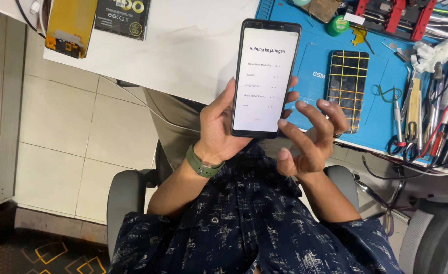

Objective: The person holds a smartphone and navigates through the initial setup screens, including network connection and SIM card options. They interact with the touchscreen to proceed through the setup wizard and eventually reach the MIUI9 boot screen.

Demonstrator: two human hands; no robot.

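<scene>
My left hand [216, 127] holds a black smartphone [267, 76] upright by its lower half, over the edge of the white table [193, 45]. The phone's screen is lit white with a short list of dark text lines. A green watch [201, 163] sits on that wrist. My right hand [310, 137] hovers just right of the phone's bottom corner. Its fingers are spread and curled, it holds nothing, and the index fingertip is close to the phone's edge. A ring shows on one finger.
A blue work mat [315, 56] lies on the right with a second phone [347, 89] crossed by yellow tape strips. Scissors [401, 137], tweezers and cables crowd the right side. A yellow-backed display part [71, 25] and a black box [122, 18] lie top left. Tiled floor is below.
</scene>
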